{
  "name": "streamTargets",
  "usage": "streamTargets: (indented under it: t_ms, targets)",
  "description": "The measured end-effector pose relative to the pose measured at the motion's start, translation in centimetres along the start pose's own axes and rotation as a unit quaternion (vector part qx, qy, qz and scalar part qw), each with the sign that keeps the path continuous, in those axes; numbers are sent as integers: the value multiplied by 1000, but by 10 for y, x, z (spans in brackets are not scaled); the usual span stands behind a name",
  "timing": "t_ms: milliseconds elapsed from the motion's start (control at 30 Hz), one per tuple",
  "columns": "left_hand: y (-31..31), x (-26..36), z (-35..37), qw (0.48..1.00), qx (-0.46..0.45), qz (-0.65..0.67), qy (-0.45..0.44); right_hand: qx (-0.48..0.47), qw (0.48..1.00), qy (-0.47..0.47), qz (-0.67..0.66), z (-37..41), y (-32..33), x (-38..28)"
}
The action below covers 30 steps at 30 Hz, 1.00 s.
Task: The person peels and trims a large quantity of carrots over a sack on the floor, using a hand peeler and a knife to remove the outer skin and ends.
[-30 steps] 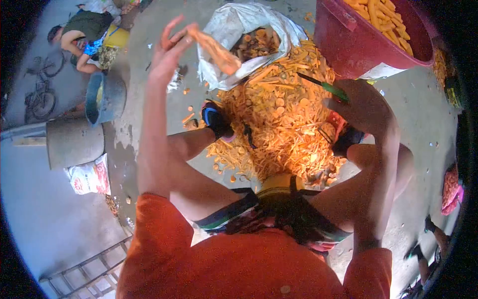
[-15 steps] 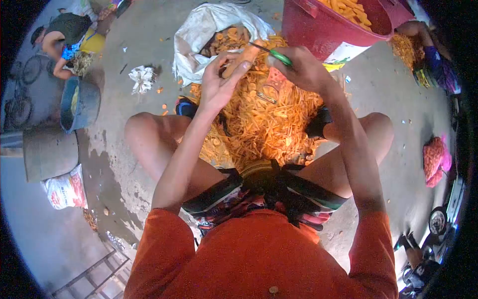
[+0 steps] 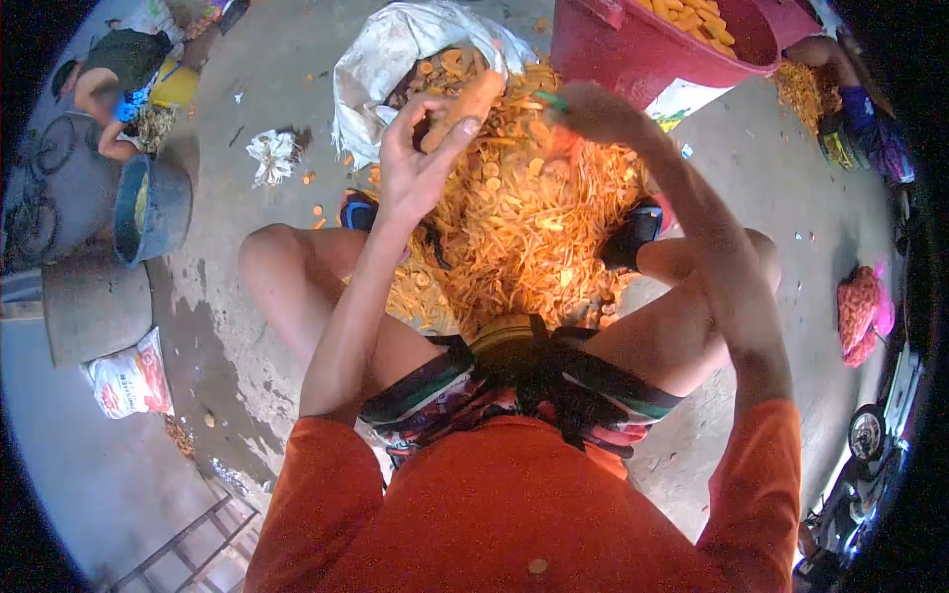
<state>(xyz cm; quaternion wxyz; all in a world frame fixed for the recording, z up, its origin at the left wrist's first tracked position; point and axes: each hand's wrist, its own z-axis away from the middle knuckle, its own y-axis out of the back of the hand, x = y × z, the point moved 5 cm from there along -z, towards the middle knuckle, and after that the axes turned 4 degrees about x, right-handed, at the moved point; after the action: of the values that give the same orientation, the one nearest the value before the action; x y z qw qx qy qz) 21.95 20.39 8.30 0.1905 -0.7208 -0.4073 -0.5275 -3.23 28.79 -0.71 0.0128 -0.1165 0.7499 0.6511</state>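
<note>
My left hand (image 3: 420, 148) is closed around an orange carrot (image 3: 474, 102), which points up and to the right. To its right, apart from the carrot, my right hand (image 3: 598, 117) grips a green-handled tool (image 3: 554, 100); its dark blade is blurred and mostly unseen. Beneath both hands a large heap of orange peelings and cut pieces (image 3: 524, 232) covers the floor between my feet. Behind my left hand, an open white sack (image 3: 361, 74) holds more carrots.
A red tub (image 3: 608, 54) of peeled carrots stands at the upper right. Co-workers sit at the upper left and far right. At left are a dark tub (image 3: 178, 212) and a printed sack (image 3: 133, 381); a pink net bag (image 3: 858, 316) lies at right.
My right hand has moved right, drawing the tool away from the carrot. My left hand has shifted slightly left and down, still holding the carrot.
</note>
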Motion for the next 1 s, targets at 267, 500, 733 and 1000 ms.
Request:
streamTargets:
  t_ms: [267,500,733,1000]
  targets:
    - [-7,-15,-20,1000,-3,-2,17,195,956,-59,-209,3,83,-79]
    - [-7,-6,-16,989,35,56,135,169,953,-80,-239,-1,91,-67]
    - [-7,18,-13,994,-16,-83,-71,-65,992,-83,63,8,-5,21]
    - [-9,-23,-6,884,16,318,341,143,941,-137,-276,-5,122,-56]
